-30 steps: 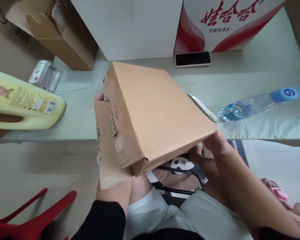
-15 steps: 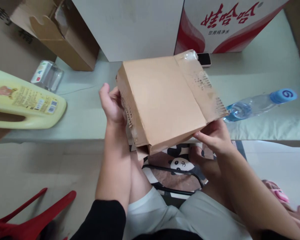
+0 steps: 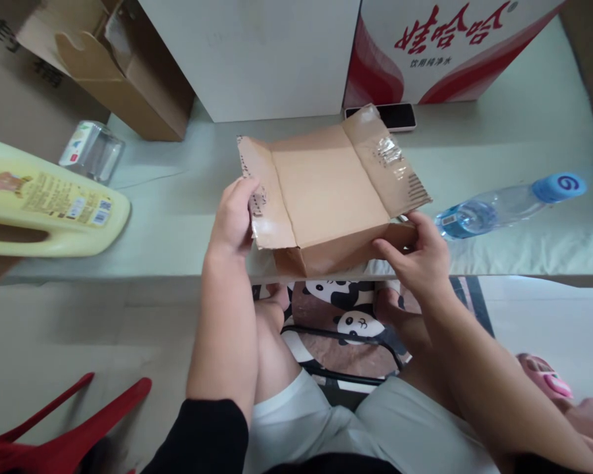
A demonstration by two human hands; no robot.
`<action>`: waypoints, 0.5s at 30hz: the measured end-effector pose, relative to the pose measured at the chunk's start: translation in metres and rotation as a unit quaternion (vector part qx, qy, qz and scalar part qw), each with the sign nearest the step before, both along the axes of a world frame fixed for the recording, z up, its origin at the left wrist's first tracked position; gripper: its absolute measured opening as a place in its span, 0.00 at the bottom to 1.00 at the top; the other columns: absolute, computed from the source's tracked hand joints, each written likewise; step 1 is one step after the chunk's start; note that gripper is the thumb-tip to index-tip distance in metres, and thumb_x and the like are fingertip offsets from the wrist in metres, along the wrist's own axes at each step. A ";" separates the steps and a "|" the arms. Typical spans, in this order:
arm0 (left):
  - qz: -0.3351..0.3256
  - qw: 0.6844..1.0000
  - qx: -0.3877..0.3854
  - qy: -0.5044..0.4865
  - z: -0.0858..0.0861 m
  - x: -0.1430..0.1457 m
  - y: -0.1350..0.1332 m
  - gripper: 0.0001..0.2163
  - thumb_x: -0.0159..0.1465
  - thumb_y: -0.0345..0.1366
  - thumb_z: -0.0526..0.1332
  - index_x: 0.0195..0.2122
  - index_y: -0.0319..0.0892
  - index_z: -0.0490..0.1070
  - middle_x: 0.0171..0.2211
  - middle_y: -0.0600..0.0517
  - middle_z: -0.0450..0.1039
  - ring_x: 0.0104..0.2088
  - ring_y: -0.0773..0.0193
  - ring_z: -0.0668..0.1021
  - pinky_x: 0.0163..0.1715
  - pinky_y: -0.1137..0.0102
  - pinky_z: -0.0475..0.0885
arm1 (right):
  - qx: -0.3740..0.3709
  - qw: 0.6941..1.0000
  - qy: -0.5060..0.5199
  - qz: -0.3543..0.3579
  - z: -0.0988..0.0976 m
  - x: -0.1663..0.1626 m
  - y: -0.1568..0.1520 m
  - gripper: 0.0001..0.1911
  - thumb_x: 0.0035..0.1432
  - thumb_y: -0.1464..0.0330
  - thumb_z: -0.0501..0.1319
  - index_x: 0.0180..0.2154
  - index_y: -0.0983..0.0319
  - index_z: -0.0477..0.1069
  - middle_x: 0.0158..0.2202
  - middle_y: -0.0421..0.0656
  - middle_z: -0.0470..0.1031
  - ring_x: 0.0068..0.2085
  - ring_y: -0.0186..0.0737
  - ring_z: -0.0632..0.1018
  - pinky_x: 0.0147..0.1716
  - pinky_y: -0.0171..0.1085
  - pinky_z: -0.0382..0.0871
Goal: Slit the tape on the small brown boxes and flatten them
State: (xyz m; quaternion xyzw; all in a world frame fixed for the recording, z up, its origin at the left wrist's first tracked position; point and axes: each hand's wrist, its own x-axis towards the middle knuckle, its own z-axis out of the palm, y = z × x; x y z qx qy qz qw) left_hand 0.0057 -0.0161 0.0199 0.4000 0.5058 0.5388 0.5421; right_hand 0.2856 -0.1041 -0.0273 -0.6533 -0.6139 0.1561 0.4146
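A brown cardboard box [image 3: 329, 187] is between my two hands over the front part of the table, its torn, taped side flaps spread outward. My left hand [image 3: 234, 214] grips the left flap, thumb on top and the other fingers partly hidden. At the near right corner, my right hand [image 3: 420, 253] holds the box's edge between thumb and fingers. Just right of that hand lies a clear plastic bottle [image 3: 504, 205] with a blue cap. Behind the box's far right flap is a phone [image 3: 398, 117], partly covered.
The pale green table [image 3: 168, 230] bears a yellow jug [image 3: 54, 204], a small clear container [image 3: 93, 151], an open carton [image 3: 143, 85], a white box [image 3: 257, 59] and a red-and-white carton [image 3: 439, 52]. A red stool [image 3: 79, 421] stands on the floor at left.
The box has come down nearer the tabletop and its side flaps have spread wider. My left hand has moved up onto the left flap. More of the phone shows.
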 end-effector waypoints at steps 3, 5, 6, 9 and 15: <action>-0.072 0.996 -0.047 -0.025 -0.004 0.003 -0.001 0.21 0.51 0.57 0.68 0.27 0.45 0.67 0.28 0.47 0.75 0.43 0.47 0.83 0.37 0.59 0.80 | -0.005 1.000 -0.009 -0.014 0.000 -0.002 0.001 0.23 0.53 0.56 0.67 0.48 0.57 0.71 0.43 0.45 0.78 0.42 0.46 0.78 0.43 0.46 0.76; -0.090 0.994 -0.055 -0.024 -0.007 0.003 -0.001 0.21 0.54 0.58 0.67 0.26 0.45 0.67 0.29 0.45 0.76 0.47 0.44 0.83 0.39 0.56 0.81 | -0.010 1.000 0.002 -0.023 0.000 -0.003 0.001 0.23 0.52 0.56 0.67 0.48 0.58 0.72 0.42 0.46 0.78 0.42 0.46 0.78 0.42 0.46 0.75; -0.094 0.994 -0.050 -0.023 -0.009 0.003 -0.002 0.21 0.54 0.59 0.67 0.26 0.45 0.67 0.28 0.45 0.76 0.47 0.43 0.83 0.39 0.55 0.82 | -0.012 0.999 0.012 -0.029 0.000 -0.003 0.002 0.24 0.51 0.56 0.68 0.48 0.58 0.72 0.42 0.46 0.79 0.41 0.46 0.78 0.41 0.46 0.75; -0.110 0.993 -0.041 -0.020 -0.011 0.001 -0.004 0.23 0.57 0.61 0.66 0.28 0.44 0.70 0.24 0.47 0.73 0.37 0.47 0.84 0.28 0.60 0.81 | -0.029 0.997 0.071 -0.029 0.003 -0.001 0.002 0.19 0.52 0.57 0.67 0.44 0.58 0.75 0.39 0.44 0.79 0.40 0.45 0.78 0.40 0.44 0.75; -0.185 0.979 -0.086 0.023 -0.014 -0.003 -0.007 0.24 0.61 0.61 0.65 0.27 0.42 0.73 0.17 0.49 0.65 0.17 0.58 0.74 0.18 0.62 0.73 | -0.099 0.943 0.313 -0.060 -0.002 -0.002 0.003 0.24 0.60 0.48 0.62 0.23 0.58 0.63 0.18 0.37 0.60 0.22 0.36 0.68 0.24 0.37 0.67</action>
